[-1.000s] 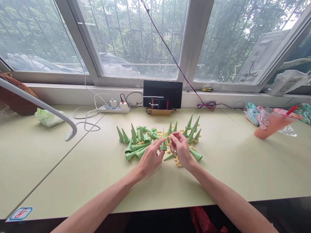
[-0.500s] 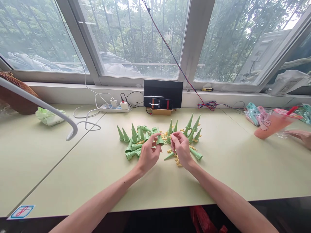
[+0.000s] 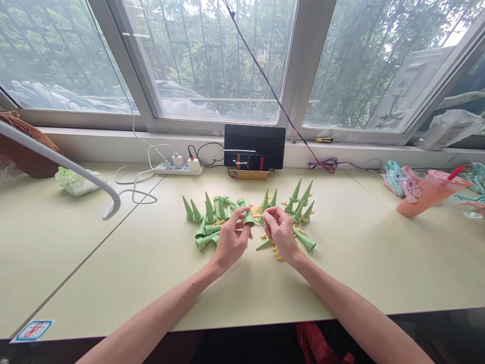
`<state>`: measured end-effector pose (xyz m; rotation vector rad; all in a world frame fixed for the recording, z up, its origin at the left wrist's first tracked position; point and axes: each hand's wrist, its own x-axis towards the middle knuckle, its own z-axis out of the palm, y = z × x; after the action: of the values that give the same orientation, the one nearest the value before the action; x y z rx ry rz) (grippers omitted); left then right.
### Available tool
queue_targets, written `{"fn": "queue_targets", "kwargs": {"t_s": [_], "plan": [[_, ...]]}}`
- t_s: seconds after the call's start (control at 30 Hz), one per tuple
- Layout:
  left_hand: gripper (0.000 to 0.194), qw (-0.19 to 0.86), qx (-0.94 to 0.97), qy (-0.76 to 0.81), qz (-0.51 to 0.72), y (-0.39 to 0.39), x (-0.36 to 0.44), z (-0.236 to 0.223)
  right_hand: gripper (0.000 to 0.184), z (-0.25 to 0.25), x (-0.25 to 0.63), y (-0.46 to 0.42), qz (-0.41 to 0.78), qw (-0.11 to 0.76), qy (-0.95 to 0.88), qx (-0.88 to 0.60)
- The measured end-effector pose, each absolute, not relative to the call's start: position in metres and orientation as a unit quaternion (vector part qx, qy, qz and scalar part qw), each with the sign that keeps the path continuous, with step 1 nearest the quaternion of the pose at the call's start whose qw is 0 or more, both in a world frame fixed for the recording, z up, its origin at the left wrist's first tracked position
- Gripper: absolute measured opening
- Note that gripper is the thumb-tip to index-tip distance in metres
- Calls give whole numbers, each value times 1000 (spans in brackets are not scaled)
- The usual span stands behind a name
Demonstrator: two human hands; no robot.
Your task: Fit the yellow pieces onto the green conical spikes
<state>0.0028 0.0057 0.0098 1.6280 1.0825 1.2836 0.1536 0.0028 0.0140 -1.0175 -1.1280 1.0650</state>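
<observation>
My left hand (image 3: 234, 237) is closed around a green plastic spike (image 3: 249, 218), its point up and its wide collar tilted toward me. Between the thumb and fingers of my right hand (image 3: 281, 231) is a small yellow valve piece (image 3: 259, 216), its tip pointing left, a short gap from the spike. Several green spikes (image 3: 206, 241) lie or stand to the left of my left hand. Beyond my right hand, more green spikes (image 3: 299, 192) stand upright, some with yellow pieces on them. Loose yellow pieces (image 3: 279, 254) lie partly hidden under my right hand.
At the back stand a tablet (image 3: 254, 139) and a phone (image 3: 252, 162) on a small cardboard box (image 3: 248, 175). A power strip (image 3: 182, 171) with cables lies left of them. On the right are a drink cup (image 3: 428, 194), bagged clips (image 3: 394, 177) and another person's hand (image 3: 473, 205).
My right hand has moved slightly left, bringing the yellow valve piece nearer the green spike. My left hand is nearly still. The other person's hand at the right edge has shifted.
</observation>
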Motion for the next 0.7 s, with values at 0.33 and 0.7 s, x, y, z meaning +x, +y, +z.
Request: {"fn": "queue_targets", "kwargs": {"t_s": [0.33,0.7], "plan": [[33,394,651,428,488,4,3,11,24,12,152,1,457,581,-521,-427],[34,391,648,434,489,3,3,12,24,12,152,1,453,577,-532,-423]]}}
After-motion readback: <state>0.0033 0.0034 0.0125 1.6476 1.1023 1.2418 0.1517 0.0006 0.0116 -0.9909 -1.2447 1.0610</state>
